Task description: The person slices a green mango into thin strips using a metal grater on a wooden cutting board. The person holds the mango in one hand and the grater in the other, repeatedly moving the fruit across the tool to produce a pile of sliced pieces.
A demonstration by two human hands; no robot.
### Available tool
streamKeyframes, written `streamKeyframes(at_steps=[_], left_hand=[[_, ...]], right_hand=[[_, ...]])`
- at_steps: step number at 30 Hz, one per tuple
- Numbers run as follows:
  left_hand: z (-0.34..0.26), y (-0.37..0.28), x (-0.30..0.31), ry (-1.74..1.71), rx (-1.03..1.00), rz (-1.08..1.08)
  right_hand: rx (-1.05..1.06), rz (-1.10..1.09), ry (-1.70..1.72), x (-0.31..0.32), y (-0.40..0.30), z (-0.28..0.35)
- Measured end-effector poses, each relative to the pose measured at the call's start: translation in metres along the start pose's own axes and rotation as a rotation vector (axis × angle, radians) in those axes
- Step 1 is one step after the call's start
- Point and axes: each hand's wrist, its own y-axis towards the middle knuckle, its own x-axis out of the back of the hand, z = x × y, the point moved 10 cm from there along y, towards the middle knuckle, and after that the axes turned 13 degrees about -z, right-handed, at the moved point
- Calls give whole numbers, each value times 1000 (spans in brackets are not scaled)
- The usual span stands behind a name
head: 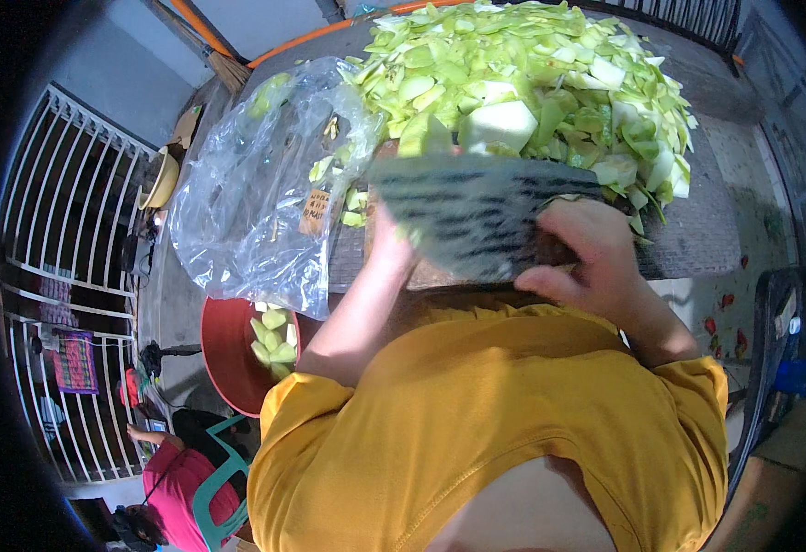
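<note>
My right hand [586,252] grips a broad-bladed knife [472,207] by its dark handle. The wide grey blade is blurred and marked with dark streaks, and it spans the space in front of me. Behind the blade, most of my left hand [395,238] is hidden; only the part near the wrist shows, so its grip cannot be made out. A pale green, cut fruit or vegetable piece [425,136] stands just beyond the blade's upper edge. Under the hands lies a wooden board [430,276]. A large heap of green-and-white peelings [513,69] rises behind the knife.
A clear plastic bag [251,186] covers the table's left side, beside a piece of cardboard [313,210] bearing writing. Below it, a red tub [227,352] holds several peeled pieces [275,338]. A person in pink [182,483] sits in a green chair [210,510] at lower left.
</note>
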Motion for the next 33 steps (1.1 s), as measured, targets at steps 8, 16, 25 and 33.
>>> streamKeyframes(at_steps=[8,16,25,33], left_hand=[[-33,-11,-27,417,-233,-24],[-49,-8,-18,650,-512,-91],[-63,-14,-29,833,-573,-61],[21,13,-9,-215,461,1]], right_hand=[[175,52,58,-33,-5,31],[109,131,-95,-34,-2,7],[-703,-234,-534,65,-16,-217],[-572,-296,-228,47,-20,-177]])
